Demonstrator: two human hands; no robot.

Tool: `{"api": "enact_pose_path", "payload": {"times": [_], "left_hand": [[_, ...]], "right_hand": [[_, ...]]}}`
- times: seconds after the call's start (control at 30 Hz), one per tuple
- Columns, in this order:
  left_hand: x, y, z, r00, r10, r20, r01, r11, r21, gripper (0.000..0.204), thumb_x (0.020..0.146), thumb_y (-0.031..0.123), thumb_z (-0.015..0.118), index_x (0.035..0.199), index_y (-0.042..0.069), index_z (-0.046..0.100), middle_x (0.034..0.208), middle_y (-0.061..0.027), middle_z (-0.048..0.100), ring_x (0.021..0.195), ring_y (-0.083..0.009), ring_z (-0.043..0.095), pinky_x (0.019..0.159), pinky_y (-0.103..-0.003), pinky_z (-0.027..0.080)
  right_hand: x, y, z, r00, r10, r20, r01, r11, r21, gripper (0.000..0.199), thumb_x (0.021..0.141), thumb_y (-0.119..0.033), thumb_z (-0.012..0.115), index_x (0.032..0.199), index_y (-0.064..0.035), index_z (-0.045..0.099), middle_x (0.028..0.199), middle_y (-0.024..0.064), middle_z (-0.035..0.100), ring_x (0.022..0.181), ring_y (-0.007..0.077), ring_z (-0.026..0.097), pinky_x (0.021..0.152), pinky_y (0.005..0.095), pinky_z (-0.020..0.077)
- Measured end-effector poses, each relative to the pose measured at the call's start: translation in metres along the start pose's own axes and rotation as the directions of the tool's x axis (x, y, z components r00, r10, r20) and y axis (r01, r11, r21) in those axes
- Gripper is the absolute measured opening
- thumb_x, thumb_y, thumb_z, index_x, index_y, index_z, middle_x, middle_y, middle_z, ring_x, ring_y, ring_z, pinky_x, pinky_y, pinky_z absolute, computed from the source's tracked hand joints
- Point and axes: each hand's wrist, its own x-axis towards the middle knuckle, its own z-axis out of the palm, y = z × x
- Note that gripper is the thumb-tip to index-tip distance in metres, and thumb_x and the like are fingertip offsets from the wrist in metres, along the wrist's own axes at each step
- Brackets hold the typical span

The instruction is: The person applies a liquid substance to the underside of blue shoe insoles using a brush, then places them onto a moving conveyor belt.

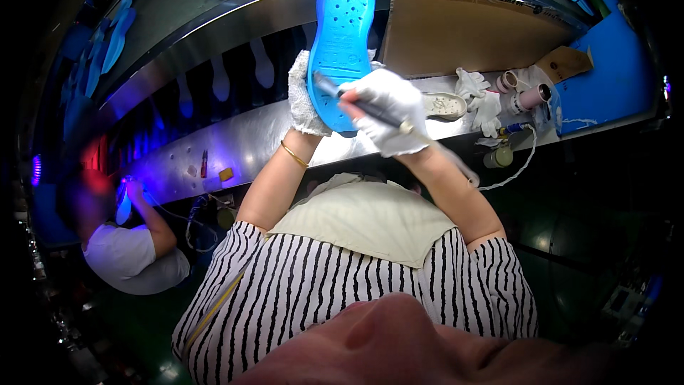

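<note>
A metal desk (pixel 249 144) curves from 9 o'clock to 2 o'clock in a dim room; a co-worker (pixel 132 257) is at 8 o'clock. The blue shoe sole (pixel 338 53), at 12 o'clock, is held up lengthwise, perforated end uppermost. The gloved left hand (pixel 302 103) grips its left edge; the gloved right hand (pixel 395 108) grasps a pen-shaped tool (pixel 379 113), blurred tip pointing toward 10 o'clock.

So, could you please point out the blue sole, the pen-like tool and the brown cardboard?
Blue sole (pixel 342 50): head view, its middle part.
Pen-like tool (pixel 382 114): head view, its dark barrel.
Brown cardboard (pixel 474 34): head view, its broad face.
</note>
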Motion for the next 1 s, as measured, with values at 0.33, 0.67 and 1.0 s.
{"api": "enact_pose_path", "payload": {"times": [0.33, 0.67, 1.0], "left_hand": [[-0.016, 0.002, 0.018, 0.993, -0.087, 0.074, 0.084, 0.996, 0.036, 0.077, 0.090, 0.060, 0.041, 0.138, 0.000, 0.038, 0.129, -0.0212, 0.052, 0.110, -0.0347, 0.059, 0.092, -0.044, 0.051], [-0.024, 0.066, 0.022, 0.976, 0.011, 0.218, -0.030, 0.996, 0.085, 0.078, 0.090, 0.059, 0.044, 0.140, 0.000, 0.033, 0.128, -0.0224, 0.051, 0.109, -0.0361, 0.058, 0.093, -0.048, 0.050], [0.015, 0.249, 0.023, 0.901, 0.426, -0.083, -0.412, 0.781, -0.469, 0.095, 0.083, 0.070, 0.041, 0.147, 0.004, 0.016, 0.151, -0.0230, 0.015, 0.138, -0.0396, 0.018, 0.111, -0.059, 0.020]], "right_hand": [[0.044, 0.036, -0.029, 0.921, 0.215, -0.324, -0.163, 0.970, 0.182, 0.013, 0.075, 0.003, 0.073, 0.086, -0.0010, 0.068, 0.082, 0.0092, 0.069, 0.070, 0.0128, 0.064, 0.065, 0.0246, 0.0521], [0.022, -0.004, -0.009, 0.998, 0.064, 0.029, -0.067, 0.987, 0.146, 0.018, 0.070, 0.006, 0.075, 0.084, -0.0040, 0.068, 0.083, 0.0090, 0.068, 0.077, 0.0187, 0.066, 0.068, 0.0281, 0.0510], [0.034, -0.007, -0.009, 0.973, 0.225, -0.052, -0.196, 0.925, 0.326, 0.021, 0.074, 0.009, 0.071, 0.091, -0.0027, 0.066, 0.096, 0.0132, 0.067, 0.083, 0.0147, 0.063, 0.076, 0.0249, 0.0502]]}}
